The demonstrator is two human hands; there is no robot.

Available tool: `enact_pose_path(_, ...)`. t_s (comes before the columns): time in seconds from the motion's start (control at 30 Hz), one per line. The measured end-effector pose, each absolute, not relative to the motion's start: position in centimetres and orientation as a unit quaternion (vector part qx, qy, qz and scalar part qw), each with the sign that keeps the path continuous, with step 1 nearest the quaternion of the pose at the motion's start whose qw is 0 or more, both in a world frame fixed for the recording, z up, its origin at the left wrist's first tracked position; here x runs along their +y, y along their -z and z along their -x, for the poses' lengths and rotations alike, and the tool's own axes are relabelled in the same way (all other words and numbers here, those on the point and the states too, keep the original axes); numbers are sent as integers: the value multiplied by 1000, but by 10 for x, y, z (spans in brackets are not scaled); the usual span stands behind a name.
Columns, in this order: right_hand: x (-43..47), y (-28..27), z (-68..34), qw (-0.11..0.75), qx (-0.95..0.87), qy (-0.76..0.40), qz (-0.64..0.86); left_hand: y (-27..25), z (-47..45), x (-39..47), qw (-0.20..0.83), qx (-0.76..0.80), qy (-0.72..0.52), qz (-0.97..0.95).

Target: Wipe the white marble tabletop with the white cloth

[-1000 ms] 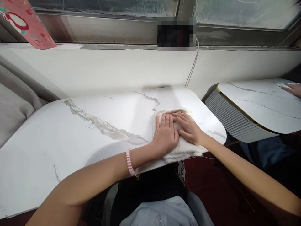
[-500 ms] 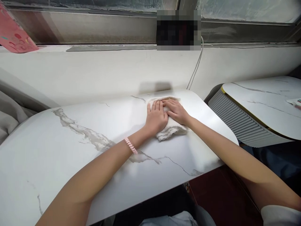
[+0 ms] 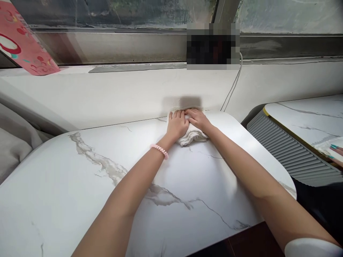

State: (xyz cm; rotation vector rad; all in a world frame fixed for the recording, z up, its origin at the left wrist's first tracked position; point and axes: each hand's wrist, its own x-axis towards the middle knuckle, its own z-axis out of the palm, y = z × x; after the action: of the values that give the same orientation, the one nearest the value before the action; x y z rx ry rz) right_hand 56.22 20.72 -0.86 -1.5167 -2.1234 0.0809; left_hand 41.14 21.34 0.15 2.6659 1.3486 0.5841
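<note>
The left hand [image 3: 177, 126] and right hand [image 3: 198, 120] lie side by side, fingers extended, palms down on a bunched white cloth [image 3: 193, 136] at the far edge of the marbled desk [image 3: 107, 200], near the wall [image 3: 120, 94].

white cloth [image 3: 193, 136] — folded, rumpled, on tabletop [image 3: 206, 192]

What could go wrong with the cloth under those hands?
The left hand and right hand are at the back edge of the table, so fingers might bump the wall.

The cloth is bunched in folds at its near end, so it might crumple more or slip under a push.

Thin cords hang down to the right of the hands, so a sideways slide could perhaps snag them.
</note>
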Motion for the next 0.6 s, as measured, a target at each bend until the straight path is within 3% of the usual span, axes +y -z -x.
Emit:
enact_pose_path(0.27, 180, 10, -550, 239, -785, 4, 571, -3, -400, 191, 45, 447, -171, -877)
enact_pose_path(0.6, 89, 4, -511, 223, -822, -6, 524, -3, -356, 101, 29, 464, -147, -873)
